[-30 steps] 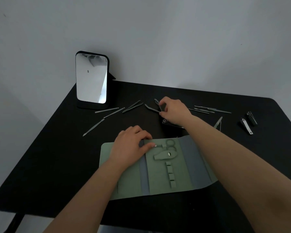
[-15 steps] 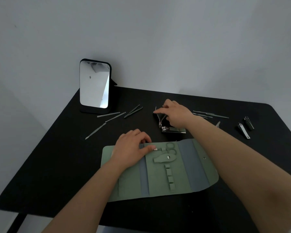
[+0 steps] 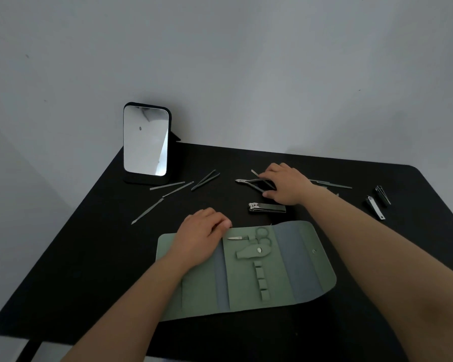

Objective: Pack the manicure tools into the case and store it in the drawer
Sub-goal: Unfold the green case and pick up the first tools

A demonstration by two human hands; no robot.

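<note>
The fingers (image 3: 221, 222) of the left hand (image 3: 198, 237) are curled, knuckles up, and press down on the left panel of the green case (image 3: 246, 278), holding nothing. The case lies unfolded flat near the front edge of the black table (image 3: 89, 257), its long axis running left to right. Small scissors (image 3: 251, 236) are already seated in its middle panel, blades pointing left, finger rings to the right, above a snapped strap and a column of loops.

Just beyond the case a large nail clipper (image 3: 267, 207) lies left to right, its jaw end to the left. Farther back the right hand (image 3: 285, 186) rests on the cuticle nippers (image 3: 254, 182), fingers bent over the spread handles; whether they actually grip cannot be told. The nippers' pointed tip aims left, handles running right under the hand.

To the left, three slim tools (image 3: 168, 192) and tweezers (image 3: 205, 176) lie diagonally. More thin tools (image 3: 330, 183) show past the right wrist, and two small clippers (image 3: 378, 201) lie near the right edge. A standing mirror (image 3: 145, 141) is at the far left corner.
</note>
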